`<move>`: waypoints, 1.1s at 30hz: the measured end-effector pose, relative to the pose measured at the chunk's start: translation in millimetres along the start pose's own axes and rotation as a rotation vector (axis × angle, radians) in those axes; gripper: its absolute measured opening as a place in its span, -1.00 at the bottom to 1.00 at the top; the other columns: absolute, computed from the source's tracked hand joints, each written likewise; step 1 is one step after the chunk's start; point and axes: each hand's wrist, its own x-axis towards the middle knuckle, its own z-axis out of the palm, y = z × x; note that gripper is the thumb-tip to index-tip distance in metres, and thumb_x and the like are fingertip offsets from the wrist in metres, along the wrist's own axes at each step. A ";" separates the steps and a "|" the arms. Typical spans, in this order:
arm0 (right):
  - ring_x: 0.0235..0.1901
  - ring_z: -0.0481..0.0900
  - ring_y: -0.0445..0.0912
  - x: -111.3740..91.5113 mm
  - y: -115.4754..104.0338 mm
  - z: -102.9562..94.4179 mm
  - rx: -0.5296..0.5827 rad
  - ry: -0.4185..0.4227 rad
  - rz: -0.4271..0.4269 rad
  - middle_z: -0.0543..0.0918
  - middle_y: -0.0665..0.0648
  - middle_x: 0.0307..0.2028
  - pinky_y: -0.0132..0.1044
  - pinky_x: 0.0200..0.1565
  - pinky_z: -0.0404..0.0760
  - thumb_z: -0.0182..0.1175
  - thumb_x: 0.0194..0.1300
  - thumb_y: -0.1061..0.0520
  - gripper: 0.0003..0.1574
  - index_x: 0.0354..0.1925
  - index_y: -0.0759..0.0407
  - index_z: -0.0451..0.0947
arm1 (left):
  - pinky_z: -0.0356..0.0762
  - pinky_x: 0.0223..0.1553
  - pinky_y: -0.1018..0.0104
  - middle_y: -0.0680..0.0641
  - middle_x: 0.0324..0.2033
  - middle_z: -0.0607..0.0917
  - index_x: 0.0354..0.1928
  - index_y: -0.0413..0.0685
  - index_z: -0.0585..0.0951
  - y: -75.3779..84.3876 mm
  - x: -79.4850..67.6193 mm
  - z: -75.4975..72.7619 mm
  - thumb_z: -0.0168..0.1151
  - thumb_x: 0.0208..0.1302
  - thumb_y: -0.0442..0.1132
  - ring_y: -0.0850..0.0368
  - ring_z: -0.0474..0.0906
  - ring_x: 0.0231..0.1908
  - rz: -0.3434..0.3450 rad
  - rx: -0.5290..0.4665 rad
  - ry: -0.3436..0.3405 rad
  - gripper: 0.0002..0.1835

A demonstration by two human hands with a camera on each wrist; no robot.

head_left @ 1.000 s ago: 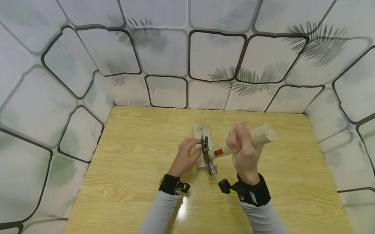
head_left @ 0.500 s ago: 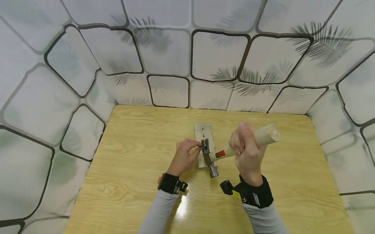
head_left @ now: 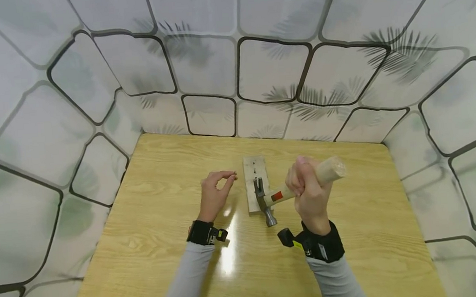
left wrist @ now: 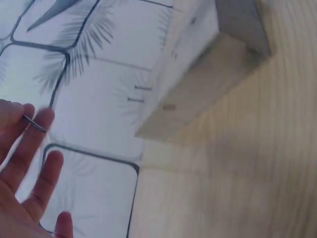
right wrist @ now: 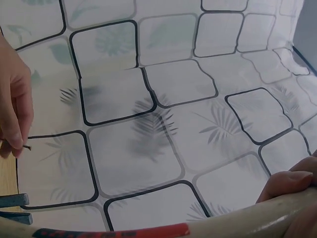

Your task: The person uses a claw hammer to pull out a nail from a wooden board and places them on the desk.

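Note:
My left hand point(head_left: 213, 197) is raised over the table to the left of a pale wooden board point(head_left: 251, 198). Between its thumb and fingertips it pinches a nail point(left wrist: 34, 124). The other fingers are spread in the left wrist view. My right hand point(head_left: 314, 198) grips the wooden handle of a claw hammer point(head_left: 261, 197). The hammer head overlaps the lower half of the board in the head view, claw pointing away from me and striking face towards me. Two nails point(left wrist: 135, 100) stick out of the board's face, and dark marks run along its upper part.
The board lies on a light wood-grain table point(head_left: 161, 181). Patterned white cloth walls point(head_left: 207, 63) enclose the table at the back and sides. Black wrist cameras point(head_left: 311, 244) are strapped to both wrists.
My left hand has drawn away from the board to the left, with the nail between its fingertips. The right hand and hammer have stayed nearly in place over the board.

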 end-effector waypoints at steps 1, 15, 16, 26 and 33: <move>-0.89 0.02 -0.21 -0.2 0.1 -0.4 -0.007 -0.003 -0.001 0.09 0.01 -0.84 -0.38 -0.82 0.03 -0.19 0.50 0.38 -0.40 -0.73 0.19 0.06 | 0.40 0.08 -0.02 0.04 -0.16 0.78 -0.07 0.03 0.78 -2.6 -2.2 -3.5 0.30 0.42 -0.16 0.06 0.59 -0.08 -0.017 0.020 0.014 -0.84; -0.89 0.03 -0.18 -3.0 7.3 -4.3 -0.062 0.030 0.038 0.12 0.02 -0.84 -0.32 -0.82 0.02 -0.10 0.52 0.34 -0.39 -0.73 0.21 0.10 | 0.26 0.05 -0.10 -0.02 -0.41 0.79 -0.23 -0.08 0.80 -47.1 -35.0 -46.1 0.38 0.26 -0.24 -0.04 0.68 -0.27 -0.408 0.436 -0.054 -0.89; -0.89 0.04 -0.19 -3.5 7.7 -4.3 -0.062 0.032 0.043 0.12 0.02 -0.84 -0.31 -0.82 0.01 -0.09 0.52 0.34 -0.39 -0.73 0.21 0.11 | 0.24 0.01 -0.08 -0.01 -0.42 0.79 -0.25 -0.07 0.80 -48.4 -36.6 -46.8 0.39 0.25 -0.24 -0.04 0.68 -0.28 -0.420 0.460 -0.057 -0.89; -0.89 0.04 -0.20 -6.1 11.5 -1.6 -0.067 0.037 0.072 0.12 0.02 -0.83 -0.31 -0.82 0.02 -0.08 0.53 0.32 -0.38 -0.72 0.20 0.10 | 0.24 -0.07 -0.12 -0.04 -0.45 0.77 -0.29 -0.11 0.76 -45.2 -40.7 -49.4 0.35 0.22 -0.27 -0.10 0.66 -0.30 -0.457 0.552 -0.037 -0.91; -0.87 0.02 -0.22 -4.7 11.8 -2.3 -0.079 0.043 0.067 0.11 0.01 -0.82 -0.33 -0.81 0.01 -0.08 0.53 0.33 -0.39 -0.72 0.20 0.10 | 0.21 -0.02 -0.12 -0.03 -0.44 0.78 -0.26 -0.09 0.75 -49.0 -40.5 -46.4 0.35 0.25 -0.24 -0.06 0.68 -0.32 -0.492 0.503 -0.025 -0.91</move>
